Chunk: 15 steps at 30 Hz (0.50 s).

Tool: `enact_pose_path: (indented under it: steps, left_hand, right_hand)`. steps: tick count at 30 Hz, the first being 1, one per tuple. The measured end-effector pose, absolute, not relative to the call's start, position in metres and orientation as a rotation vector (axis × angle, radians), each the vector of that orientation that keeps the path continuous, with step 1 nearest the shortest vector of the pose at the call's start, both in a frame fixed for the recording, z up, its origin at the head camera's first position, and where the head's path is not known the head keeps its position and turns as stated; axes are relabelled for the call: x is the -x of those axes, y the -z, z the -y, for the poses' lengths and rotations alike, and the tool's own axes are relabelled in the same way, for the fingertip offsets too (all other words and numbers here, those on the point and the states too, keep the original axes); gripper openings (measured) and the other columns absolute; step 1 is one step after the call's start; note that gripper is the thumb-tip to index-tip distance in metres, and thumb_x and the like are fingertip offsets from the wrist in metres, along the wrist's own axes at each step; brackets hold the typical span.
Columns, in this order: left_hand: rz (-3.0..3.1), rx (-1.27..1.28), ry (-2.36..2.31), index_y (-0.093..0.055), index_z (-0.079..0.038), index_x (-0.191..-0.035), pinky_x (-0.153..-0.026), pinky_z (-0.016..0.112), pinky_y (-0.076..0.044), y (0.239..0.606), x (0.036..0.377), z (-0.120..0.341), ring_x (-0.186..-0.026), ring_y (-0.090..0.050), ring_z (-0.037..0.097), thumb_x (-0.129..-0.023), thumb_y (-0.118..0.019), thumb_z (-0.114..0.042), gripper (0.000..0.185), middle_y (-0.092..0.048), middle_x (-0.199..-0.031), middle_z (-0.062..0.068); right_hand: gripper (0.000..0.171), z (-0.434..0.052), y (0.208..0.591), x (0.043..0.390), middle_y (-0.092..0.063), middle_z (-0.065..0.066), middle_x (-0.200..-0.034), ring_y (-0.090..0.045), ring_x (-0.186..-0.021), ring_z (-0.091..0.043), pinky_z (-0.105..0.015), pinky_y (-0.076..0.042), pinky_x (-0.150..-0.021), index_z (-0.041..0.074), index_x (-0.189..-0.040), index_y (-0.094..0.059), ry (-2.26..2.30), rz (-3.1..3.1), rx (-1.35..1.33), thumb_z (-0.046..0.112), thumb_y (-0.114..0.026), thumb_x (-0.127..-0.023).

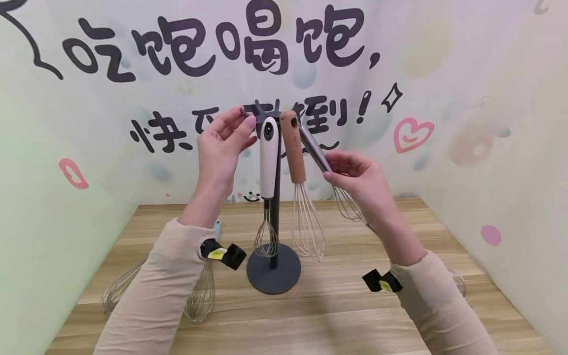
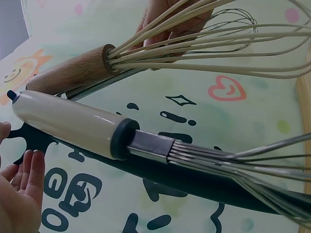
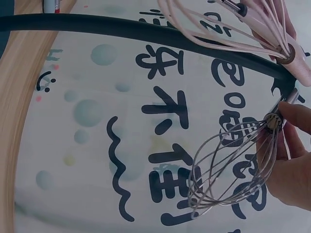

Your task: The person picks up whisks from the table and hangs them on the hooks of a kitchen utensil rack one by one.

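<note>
The right hand [image 1: 359, 180] pinches a steel whisk [image 1: 317, 153] by its handle, tilting it up so its top end reaches the rack [image 1: 274, 266]. The left hand [image 1: 224, 148] pinches the rack's top hook, maybe to keep it steady. Between the hands hang a white whisk [image 1: 268, 158] and a wood whisk [image 1: 295, 153], wires down.

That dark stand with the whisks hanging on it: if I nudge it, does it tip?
Probably fairly steady: the stand sits on a broad round base. Still, it is a thin tall post, and the white-handled whisk and wooden-handled whisk hang from its top, so a push up high could rock it and swing them.
</note>
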<state>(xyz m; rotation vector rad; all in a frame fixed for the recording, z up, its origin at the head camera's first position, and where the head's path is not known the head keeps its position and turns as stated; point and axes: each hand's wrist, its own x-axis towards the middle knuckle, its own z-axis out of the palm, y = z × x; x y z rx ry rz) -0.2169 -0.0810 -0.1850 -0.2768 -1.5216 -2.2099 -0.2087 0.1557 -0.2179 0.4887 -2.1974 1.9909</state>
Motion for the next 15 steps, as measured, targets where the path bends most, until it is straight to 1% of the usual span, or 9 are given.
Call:
enact_pose_path:
  steps: [5, 10, 15]
  left_hand:
    - [1.512, 0.295, 2.233, -0.060, 0.002, -0.123, -0.081, 0.027, -0.059, 0.185, 0.217, 0.083, -0.086, -0.067, 0.010, -0.087, -0.067, -0.007, 0.038, -0.068, -0.093, -0.003]
    - [1.528, 0.339, 2.224, -0.058, 0.003, -0.126, -0.085, 0.028, -0.058, 0.186, 0.218, 0.085, -0.086, -0.067, 0.008, -0.088, -0.065, -0.008, 0.040, -0.069, -0.093, -0.006]
    - [1.547, 0.361, 2.221, -0.059, 0.001, -0.126, -0.084, 0.027, -0.058, 0.187, 0.219, 0.086, -0.088, -0.068, 0.009, -0.089, -0.065, -0.010, 0.039, -0.069, -0.098, -0.002]
  right_hand:
    - [0.034, -0.151, 0.223, 0.211, -0.067, 0.013, -0.090, -0.063, -0.088, -0.006, -0.014, -0.053, -0.076, 0.007, -0.113, -0.065, -1.998, 2.209, -0.513, -0.006, -0.067, -0.082]
    - [0.039, -0.144, 0.226, 0.211, -0.066, 0.013, -0.090, -0.063, -0.088, -0.004, -0.014, -0.053, -0.077, -0.001, -0.120, -0.059, -2.004, 2.239, -0.527, -0.008, -0.066, -0.082]
    - [0.043, -0.139, 0.228, 0.212, -0.065, 0.015, -0.089, -0.063, -0.088, -0.001, -0.014, -0.053, -0.078, -0.007, -0.126, -0.054, -2.010, 2.286, -0.524, -0.007, -0.064, -0.084]
